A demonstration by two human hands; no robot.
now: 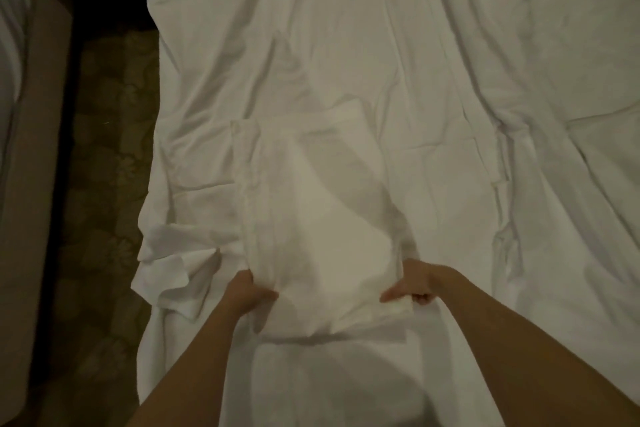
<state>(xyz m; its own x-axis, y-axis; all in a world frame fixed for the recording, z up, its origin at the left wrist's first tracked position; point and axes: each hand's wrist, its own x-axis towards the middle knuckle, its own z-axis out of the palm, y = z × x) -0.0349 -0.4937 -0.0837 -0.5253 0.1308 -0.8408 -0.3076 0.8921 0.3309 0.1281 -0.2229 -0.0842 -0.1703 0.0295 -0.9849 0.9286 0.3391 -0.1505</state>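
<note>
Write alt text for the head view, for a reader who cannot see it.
The left hand and right hand each grip a near corner of a folded white cloth that lies on a rumpled white sheet. A dark patterned carpet shows at the left.

Wrinkled white sheet point(346, 45) spread over the bed, creased throughout. Left of it lies dark floral-patterned carpet point(110, 149). Beyond the carpet stands a brown panel point(38, 149), with white fabric point(10, 45) at the frame's edge.
</note>
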